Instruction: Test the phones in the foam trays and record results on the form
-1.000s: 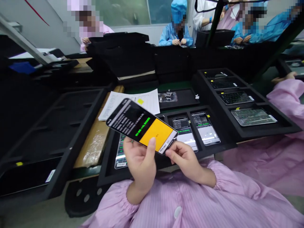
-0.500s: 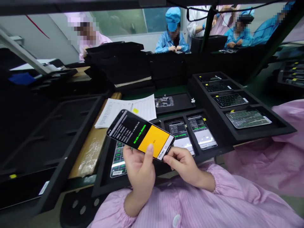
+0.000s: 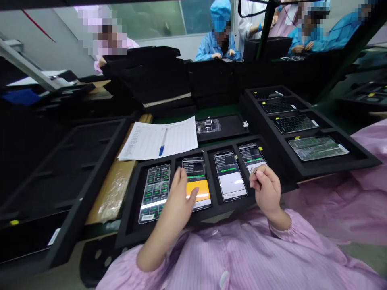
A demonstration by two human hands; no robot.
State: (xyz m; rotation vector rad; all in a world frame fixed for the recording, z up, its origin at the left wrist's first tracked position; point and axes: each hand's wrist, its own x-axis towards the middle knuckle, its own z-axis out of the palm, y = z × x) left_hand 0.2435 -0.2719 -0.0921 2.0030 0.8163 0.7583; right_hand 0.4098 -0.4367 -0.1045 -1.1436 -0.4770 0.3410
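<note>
The left hand (image 3: 172,197) rests at the near side of the black foam tray (image 3: 130,213), fingers loose and holding nothing, their tips at the left edge of a smartphone (image 3: 195,189) with an orange block on its screen. The phone lies flat in the tray's second compartment from the left, its long axis running away from the person, and the left hand is the nearer one to it. The right hand (image 3: 266,189) is over the fourth compartment, thumb and forefinger pinching a small metal part (image 3: 253,171), just above another phone (image 3: 252,157). Beyond the tray lie a printed sheet (image 3: 145,141) and a blue pen (image 3: 163,143)
</note>
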